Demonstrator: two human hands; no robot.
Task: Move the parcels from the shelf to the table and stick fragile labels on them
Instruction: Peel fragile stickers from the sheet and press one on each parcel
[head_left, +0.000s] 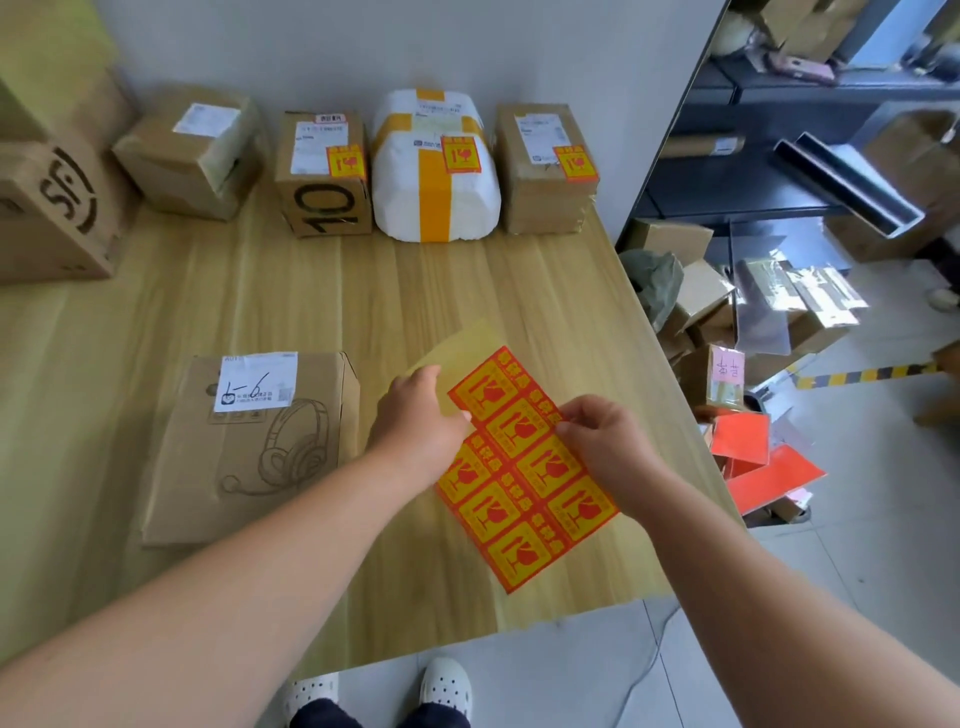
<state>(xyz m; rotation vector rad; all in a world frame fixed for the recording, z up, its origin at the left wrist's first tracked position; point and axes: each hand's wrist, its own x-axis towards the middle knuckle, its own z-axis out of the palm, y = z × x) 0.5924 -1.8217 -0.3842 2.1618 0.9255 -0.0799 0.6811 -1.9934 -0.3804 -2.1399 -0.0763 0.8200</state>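
Boards of pale wood form the bench (311, 291), set against a plain grey wall (311, 41). A tiled floor (857, 545) and a dark shelf (779, 91) loaded with cartons are seen to the right.

Six parcels are counted on the bench. Four are lined up along the wall:
- a plain brown carton (192, 156)
- a carton marked "10" (324, 176)
- a white foam parcel (436, 176) banded with yellow tape
- a taped brown carton (545, 171)

The last three are each marked with one red-and-yellow fragile label. A large printed carton (52, 208) is placed at the far left. A flat headphone box (249, 447), bearing a white shipping slip, lies near the front, just left of the hands.

One sheet of fragile labels (524, 488) is held over the bench's front right part, and seven labels are counted on it. The grip of the left hand (421, 415) is closed on the sheet's upper left edge. The grip of the right hand (602, 436) is pinched on its right edge.
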